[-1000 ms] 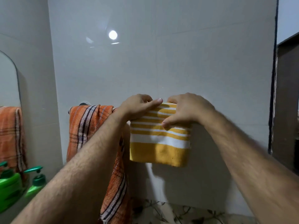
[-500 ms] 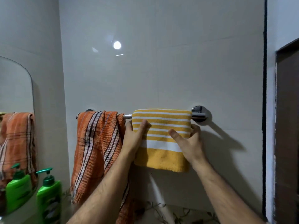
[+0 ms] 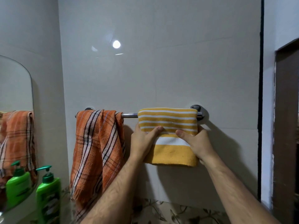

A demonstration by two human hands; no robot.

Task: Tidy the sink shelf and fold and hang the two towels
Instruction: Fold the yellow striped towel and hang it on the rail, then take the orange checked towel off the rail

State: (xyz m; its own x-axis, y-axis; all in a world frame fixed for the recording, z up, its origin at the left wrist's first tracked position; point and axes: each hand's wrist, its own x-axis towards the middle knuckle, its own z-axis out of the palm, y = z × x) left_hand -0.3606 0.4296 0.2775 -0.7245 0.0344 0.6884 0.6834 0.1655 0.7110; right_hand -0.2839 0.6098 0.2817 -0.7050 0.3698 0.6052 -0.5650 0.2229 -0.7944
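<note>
A folded yellow towel with white stripes (image 3: 168,117) hangs over the right half of the chrome towel bar (image 3: 129,115) on the white wall. My left hand (image 3: 144,141) grips its left edge, thumb across the front. My right hand (image 3: 197,143) grips its right edge the same way. An orange plaid towel (image 3: 97,143) hangs loosely bunched over the bar's left half, reaching well below the yellow one.
A green pump bottle (image 3: 47,196) stands at the lower left beside a wall mirror (image 3: 14,88) that reflects the bottle and the orange towel. A dark door frame (image 3: 286,126) rises at the right. Patterned tiles (image 3: 161,210) run along the wall's base.
My hands slid from the top of the yellow towel on the bar down to its sides. The towel now hangs flat and the bar's right mount shows.
</note>
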